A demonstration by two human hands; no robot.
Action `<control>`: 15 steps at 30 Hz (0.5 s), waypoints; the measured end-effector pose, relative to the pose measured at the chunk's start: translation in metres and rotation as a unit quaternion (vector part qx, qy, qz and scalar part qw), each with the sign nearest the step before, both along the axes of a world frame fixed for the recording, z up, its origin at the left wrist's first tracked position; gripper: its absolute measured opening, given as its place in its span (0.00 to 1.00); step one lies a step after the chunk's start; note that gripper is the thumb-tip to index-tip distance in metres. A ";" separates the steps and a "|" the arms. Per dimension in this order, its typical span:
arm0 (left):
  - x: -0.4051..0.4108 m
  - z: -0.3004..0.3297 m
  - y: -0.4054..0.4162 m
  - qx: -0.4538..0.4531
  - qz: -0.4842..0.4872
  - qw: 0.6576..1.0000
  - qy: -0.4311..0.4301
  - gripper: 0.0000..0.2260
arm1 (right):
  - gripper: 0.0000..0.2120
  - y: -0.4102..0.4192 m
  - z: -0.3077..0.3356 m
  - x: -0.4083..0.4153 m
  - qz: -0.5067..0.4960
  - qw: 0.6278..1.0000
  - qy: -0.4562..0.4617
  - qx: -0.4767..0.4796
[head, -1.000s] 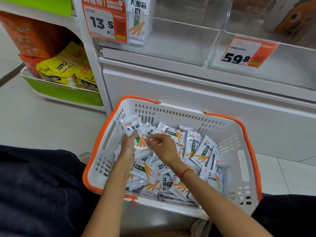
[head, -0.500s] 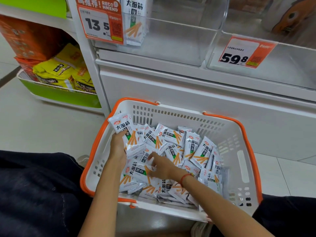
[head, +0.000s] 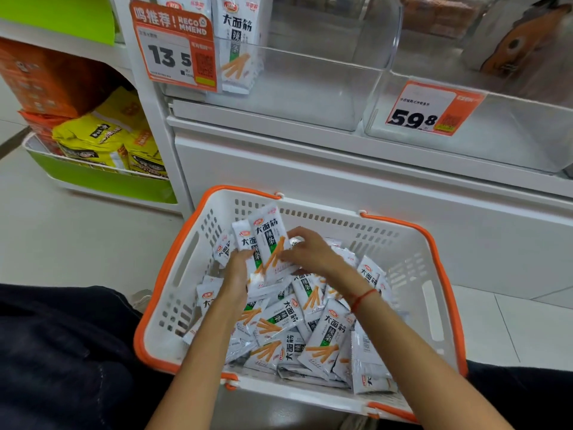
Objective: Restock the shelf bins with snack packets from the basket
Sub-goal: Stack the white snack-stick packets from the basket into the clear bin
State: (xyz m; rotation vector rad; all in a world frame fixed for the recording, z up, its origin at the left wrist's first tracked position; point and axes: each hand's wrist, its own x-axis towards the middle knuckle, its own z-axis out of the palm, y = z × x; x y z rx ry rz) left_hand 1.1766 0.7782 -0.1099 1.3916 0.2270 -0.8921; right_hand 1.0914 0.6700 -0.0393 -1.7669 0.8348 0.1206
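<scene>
Both hands are closed on one small stack of packets [head: 267,243], held upright over the far left part of the basket [head: 434,305]. From my seat I see the left hand [head: 238,268] gripping the stack from below and the left side, fingers wrapped round its lower edge. The right hand [head: 305,251] pinches the stack's right edge, thumb and fingertips curled onto the front packet. How many packets the stack holds I cannot tell; at least two fronts show.

Largest first: the white shelf unit [head: 341,181] fills the far side, its base panel just behind the basket. On it sit two clear bins. The left bin [head: 310,88] holds a few upright packets of the same kind at its left end, behind an orange price tag [head: 173,45] reading 13.5. The right bin [head: 496,135] carries a tag reading 59.8 [head: 434,108].

Next, the basket, white with orange rim and handles, stands on the floor between my knees, dark trousers [head: 62,352] on either side. A loose heap [head: 294,330] of white snack packets lies in its bottom, mostly toward the near and right side.

At far left, yellow bags [head: 102,135] stand in a green tray.

A red string [head: 364,297] circles the right wrist.
</scene>
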 end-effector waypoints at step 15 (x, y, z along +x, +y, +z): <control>-0.009 0.033 -0.005 -0.056 -0.013 0.998 0.004 0.22 | 0.20 0.020 0.011 0.004 0.155 0.949 0.126 -0.244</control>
